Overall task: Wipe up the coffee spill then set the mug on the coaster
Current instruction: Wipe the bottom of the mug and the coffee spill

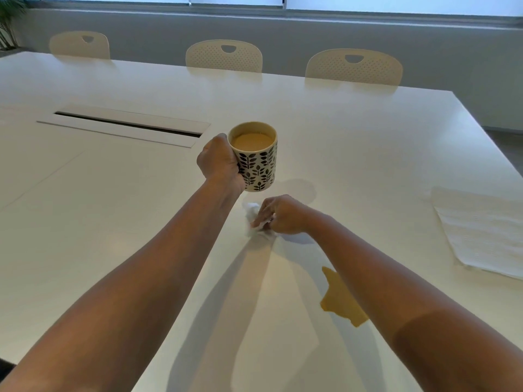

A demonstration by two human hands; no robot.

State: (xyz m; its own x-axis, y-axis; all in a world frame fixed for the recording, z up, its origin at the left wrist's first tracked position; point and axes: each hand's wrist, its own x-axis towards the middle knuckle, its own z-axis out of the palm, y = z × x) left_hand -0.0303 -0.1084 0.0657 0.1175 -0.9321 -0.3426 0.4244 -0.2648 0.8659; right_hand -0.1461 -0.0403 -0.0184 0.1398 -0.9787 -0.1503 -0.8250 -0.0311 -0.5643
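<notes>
My left hand [219, 162] grips a cream mug [259, 168] with a black leaf pattern, held above the white table [113, 222]; milky coffee fills it close to the rim. Just below the mug, my right hand [278, 215] presses a crumpled white paper towel [254, 222] onto the tabletop. A tan coffee spill [341, 302] lies nearer to me, partly hidden under my right forearm. No coaster shows in the head view.
A stack of flat white paper towels [481, 236] lies near the table's right edge. A cable slot [127, 124] is set into the table at the left. Three cream chairs [224, 56] stand along the far side.
</notes>
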